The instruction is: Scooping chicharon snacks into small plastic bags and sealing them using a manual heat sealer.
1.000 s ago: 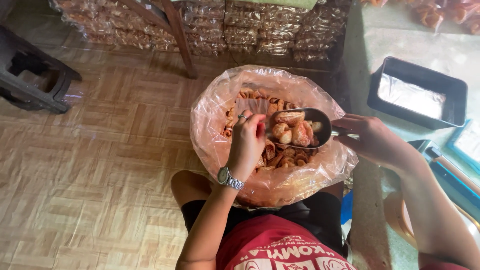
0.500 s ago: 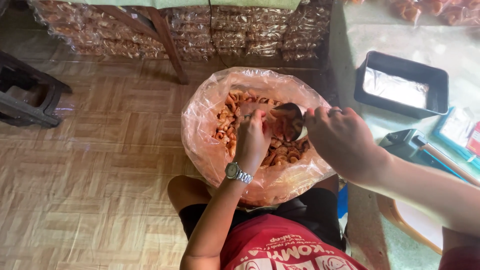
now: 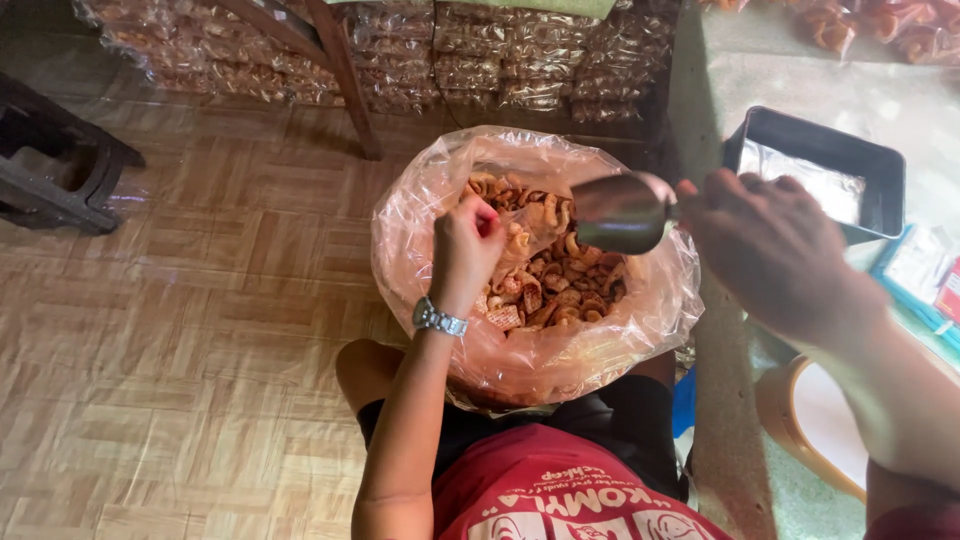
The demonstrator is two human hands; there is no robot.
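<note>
Digging into the big plastic bag on the lap, left hand curls fingers around fried snacks; right hand grips the metal scoop over the bag's right rim, catching spills.

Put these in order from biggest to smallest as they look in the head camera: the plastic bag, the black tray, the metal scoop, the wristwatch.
1. plastic bag
2. black tray
3. metal scoop, though it is nearer the camera, so its place against the tray is unsure
4. wristwatch
</note>
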